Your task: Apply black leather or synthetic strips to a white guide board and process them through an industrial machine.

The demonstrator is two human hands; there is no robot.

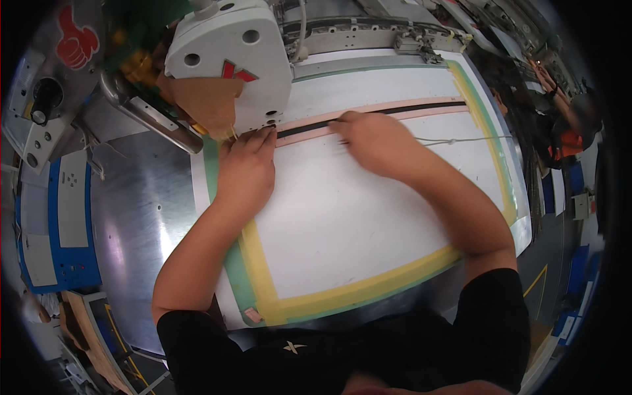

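A long black strip (306, 129) lies between pink bands on a white board (342, 217) edged with yellow and green tape. My left hand (249, 161) lies at the strip's left end, under the machine head (230, 56), its fingers stretched forward on the board. Farther right, my right hand (378, 143) has curled fingers, thumb and forefinger closed at the strip's near edge. Part of the strip is hidden beneath it. A thin pale cord (461, 139) runs rightward from beside my right hand.
A brown paper piece (204, 105) hangs from the machine head. Left of the board are a metal tube (155, 118), a shiny metal table (148, 217) and a blue-and-white panel (72, 217). A rail (355, 39) crosses behind the board. Another person (569, 125) is at far right.
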